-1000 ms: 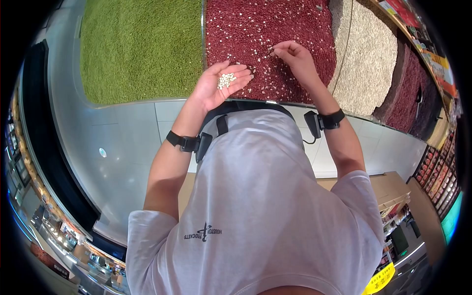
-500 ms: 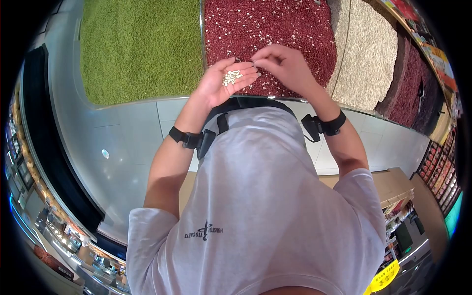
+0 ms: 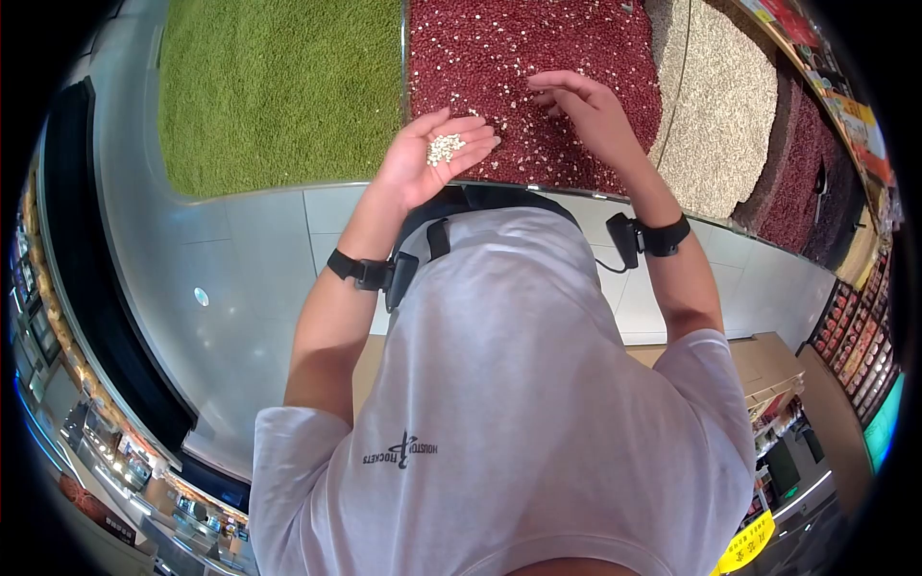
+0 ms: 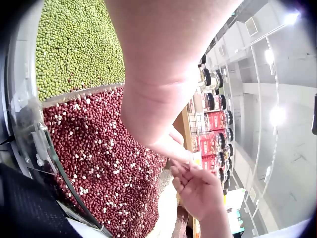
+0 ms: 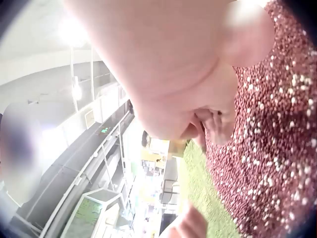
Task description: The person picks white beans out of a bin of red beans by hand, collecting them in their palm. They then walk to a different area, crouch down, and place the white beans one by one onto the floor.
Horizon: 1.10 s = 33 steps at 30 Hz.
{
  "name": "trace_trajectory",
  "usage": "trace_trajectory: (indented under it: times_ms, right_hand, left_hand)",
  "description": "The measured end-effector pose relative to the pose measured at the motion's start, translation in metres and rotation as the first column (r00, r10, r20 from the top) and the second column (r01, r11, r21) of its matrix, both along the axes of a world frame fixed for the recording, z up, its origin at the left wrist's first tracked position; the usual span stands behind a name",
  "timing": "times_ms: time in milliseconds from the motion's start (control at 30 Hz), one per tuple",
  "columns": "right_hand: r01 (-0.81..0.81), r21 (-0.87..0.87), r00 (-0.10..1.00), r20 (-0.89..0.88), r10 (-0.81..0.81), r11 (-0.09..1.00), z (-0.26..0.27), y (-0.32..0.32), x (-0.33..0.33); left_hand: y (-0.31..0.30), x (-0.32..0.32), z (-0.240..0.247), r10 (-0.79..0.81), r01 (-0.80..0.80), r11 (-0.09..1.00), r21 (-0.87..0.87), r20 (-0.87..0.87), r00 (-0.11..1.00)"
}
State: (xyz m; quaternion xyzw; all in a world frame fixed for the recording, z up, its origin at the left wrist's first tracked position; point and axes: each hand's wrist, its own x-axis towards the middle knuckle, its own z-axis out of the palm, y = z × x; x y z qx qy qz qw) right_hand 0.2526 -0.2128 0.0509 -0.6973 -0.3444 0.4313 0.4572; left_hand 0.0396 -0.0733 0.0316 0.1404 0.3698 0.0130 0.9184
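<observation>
My left hand (image 3: 415, 165) is held palm up over the near left part of the red bean bin, fingers extended. A small heap of pale white beans (image 3: 445, 149) lies on its palm. Over the middle of the red beans (image 3: 480, 58) hovers my right hand (image 3: 597, 117), back upward, its index finger stretched out and the others loosely bent. Nothing shows between its fingers. Many white beans are strewn among the red ones, plainly seen in the right wrist view. The left palm is hidden behind the wrist in the left wrist view.
Green beans (image 3: 279, 96) fill the bin on the left, past a thin clear divider (image 3: 405, 58). To the right lies a bin of pale grains (image 3: 720, 106). A clear rim (image 3: 288, 190) runs along the near edge. Jars (image 4: 218, 101) stand on shelves beyond.
My right hand came to the left fingertips half a second ago, then moved away to the right over the red beans, its fingers loosening. The left hand stays nearly in place with the white beans.
</observation>
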Motion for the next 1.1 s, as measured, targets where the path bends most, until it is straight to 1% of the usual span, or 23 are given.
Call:
trace_trajectory:
  times_ms: [33, 67, 100, 133, 167, 233, 267, 300, 367, 433, 467, 500, 533, 567, 633, 700, 767, 800, 867, 900, 967, 1033, 1100]
  right_hand:
    - [0.0, -0.001, 1.0, 0.0, 0.0, 1.0, -0.006, -0.004, 0.004]
    - [-0.087, 0.013, 0.927, 0.367, 0.076, 0.996, -0.01, -0.008, 0.007]
    - [-0.173, -0.005, 0.719, 0.683, 0.13, 0.985, -0.016, -0.012, 0.01]
    - [-0.218, -0.079, 0.45, 0.876, 0.172, 0.973, -0.021, -0.015, 0.011]
    - [-0.218, -0.08, 0.452, 0.875, 0.173, 0.973, -0.026, -0.02, 0.012]
    - [-0.3, -0.044, 0.561, 0.799, 0.214, 0.953, -0.023, -0.024, 0.009]
    - [-0.288, -0.041, 0.636, 0.739, 0.223, 0.957, -0.021, -0.029, 0.004]
    - [-0.287, -0.042, 0.637, 0.738, 0.223, 0.957, -0.02, -0.035, -0.001]
    - [-0.174, -0.178, 0.841, 0.485, 0.24, 0.968, -0.022, -0.047, -0.009]
    - [-0.145, -0.216, 0.81, 0.534, 0.241, 0.966, -0.023, -0.056, -0.011]
    - [-0.029, -0.27, 0.948, 0.298, 0.112, 0.962, -0.028, -0.063, -0.01]
    - [0.069, -0.347, 0.997, 0.051, -0.055, 0.935, -0.035, -0.072, -0.006]
    - [0.081, -0.336, 0.987, -0.106, -0.123, 0.938, -0.042, -0.081, 0.001]
    - [0.09, -0.336, 0.986, -0.104, -0.132, 0.938, -0.048, -0.09, 0.007]
    - [0.263, -0.352, 0.88, -0.295, -0.373, 0.898, -0.046, -0.098, 0.011]
    - [0.287, -0.386, 0.848, -0.324, -0.42, 0.877, -0.045, -0.104, 0.017]
    - [0.306, -0.457, 0.739, -0.44, -0.511, 0.835, -0.055, -0.109, 0.02]
    - [0.311, -0.456, 0.736, -0.44, -0.515, 0.834, -0.058, -0.108, 0.018]
    - [0.355, -0.56, 0.624, -0.455, -0.636, 0.749, -0.067, -0.097, 0.013]
    - [0.356, -0.56, 0.621, -0.457, -0.637, 0.748, -0.077, -0.094, 0.013]
    - [0.27, -0.55, 0.556, -0.581, -0.595, 0.79, -0.098, -0.087, 0.012]
    - [0.242, -0.523, 0.544, -0.625, -0.561, 0.817, -0.091, -0.069, 0.001]
    - [0.228, -0.487, 0.366, -0.759, -0.538, 0.843, -0.073, -0.045, -0.013]
  left_hand:
    - [0.001, -0.003, -0.002, 0.0, 0.0, 1.0, -0.001, 0.0, 1.0]
    - [0.003, -0.007, -0.003, 0.016, -0.016, 1.0, -0.003, 0.001, 1.0]
    - [0.004, -0.01, -0.004, 0.033, -0.033, 0.999, -0.004, 0.003, 0.999]
    - [0.006, -0.013, -0.004, 0.039, -0.039, 0.999, 0.002, -0.004, 0.999]
    - [0.007, -0.015, -0.006, 0.038, -0.038, 0.999, 0.001, -0.005, 0.999]
    - [0.01, -0.021, -0.011, 0.094, -0.092, 0.993, -0.074, 0.029, 0.995]
    - [0.012, -0.023, -0.012, 0.092, -0.09, 0.993, -0.075, 0.027, 0.995]
    - [0.013, -0.024, -0.012, 0.099, -0.096, 0.993, -0.075, 0.026, 0.995]
    - [0.014, -0.027, -0.012, 0.102, -0.099, 0.992, -0.077, 0.023, 0.995]
    - [0.014, -0.028, -0.012, 0.127, -0.127, 0.989, -0.072, -0.003, 0.992]
    - [0.014, -0.028, -0.013, 0.119, -0.119, 0.99, -0.074, -0.004, 0.993]
    - [0.014, -0.029, -0.013, 0.122, -0.123, 0.99, -0.063, -0.019, 0.992]
    - [0.015, -0.029, -0.013, 0.125, -0.126, 0.991, -0.051, -0.033, 0.992]
    - [0.014, -0.028, -0.013, 0.115, -0.117, 0.992, -0.051, -0.03, 0.993]
    - [0.014, -0.027, -0.014, 0.133, -0.135, 0.988, -0.068, -0.041, 0.99]
    - [0.014, -0.026, -0.015, 0.125, -0.127, 0.989, -0.072, -0.034, 0.992]
    - [0.014, -0.025, -0.016, 0.12, -0.122, 0.99, -0.076, -0.028, 0.992]
    - [0.013, -0.024, -0.016, 0.121, -0.122, 0.989, -0.078, -0.023, 0.992]
    - [0.014, -0.022, -0.015, 0.122, -0.123, 0.989, -0.076, -0.018, 0.992]
    - [0.013, -0.021, -0.012, 0.124, -0.126, 0.99, -0.063, -0.034, 0.992]
    - [0.013, -0.021, -0.012, 0.128, -0.13, 0.99, -0.051, -0.051, 0.991]
    - [0.015, -0.024, -0.015, 0.133, -0.133, 0.988, -0.083, -0.004, 0.991]
    - [0.016, -0.025, -0.014, 0.148, -0.149, 0.986, -0.072, -0.016, 0.989]
